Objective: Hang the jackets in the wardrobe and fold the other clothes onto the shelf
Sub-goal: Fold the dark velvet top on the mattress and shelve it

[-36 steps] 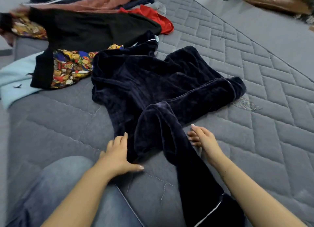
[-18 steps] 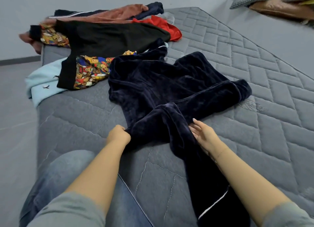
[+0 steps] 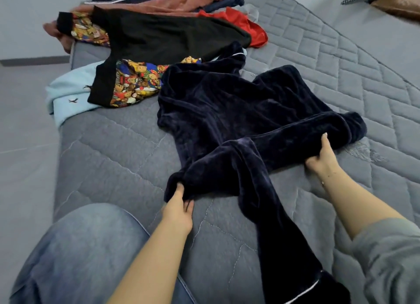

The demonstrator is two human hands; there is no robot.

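head view: clothes (image 3: 159, 37) heaped on grey quilted mattress (image 3: 341, 60).

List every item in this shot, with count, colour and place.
velvet garment: 1, dark navy, spread mid-mattress
black top: 1, black, far pile
cartoon-print garment: 1, multicoloured with black trim, under the black top
red garment: 1, red, far pile
brown garment: 1, rust brown, far edge
light blue garment: 1, pale blue, left edge
mattress: 1, grey quilted
left hand: grips navy hem
right hand: grips navy sleeve
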